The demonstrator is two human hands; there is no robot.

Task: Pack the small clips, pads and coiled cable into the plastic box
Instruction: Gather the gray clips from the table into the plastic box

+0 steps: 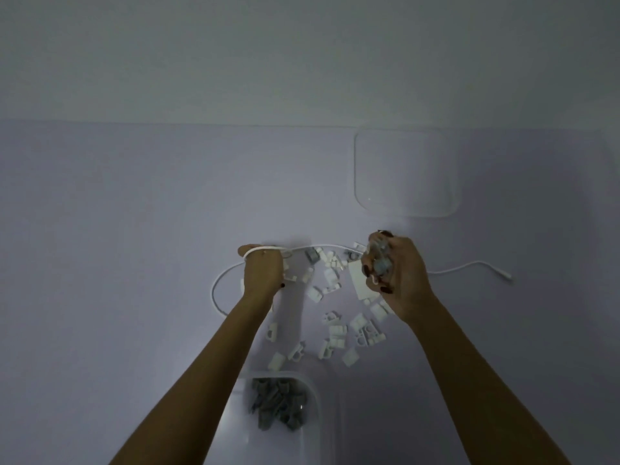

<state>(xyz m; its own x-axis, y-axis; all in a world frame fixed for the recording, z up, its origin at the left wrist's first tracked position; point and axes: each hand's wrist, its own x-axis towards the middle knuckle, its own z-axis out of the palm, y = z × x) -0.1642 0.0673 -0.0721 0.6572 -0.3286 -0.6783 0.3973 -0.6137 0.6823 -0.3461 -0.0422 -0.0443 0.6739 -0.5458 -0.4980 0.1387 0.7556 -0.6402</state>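
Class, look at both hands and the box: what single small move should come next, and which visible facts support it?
Probably the right hand should carry its handful of clips down to the plastic box and drop them in. It is already full and raised above the table, the box sits open nearer the person holding only grey pieces, and the left hand holds the white cable.

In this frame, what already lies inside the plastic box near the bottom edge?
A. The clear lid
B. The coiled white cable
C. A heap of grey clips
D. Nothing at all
C: the plastic box holds a heap of grey clips, while the white cable and the clear lid lie on the table outside it.
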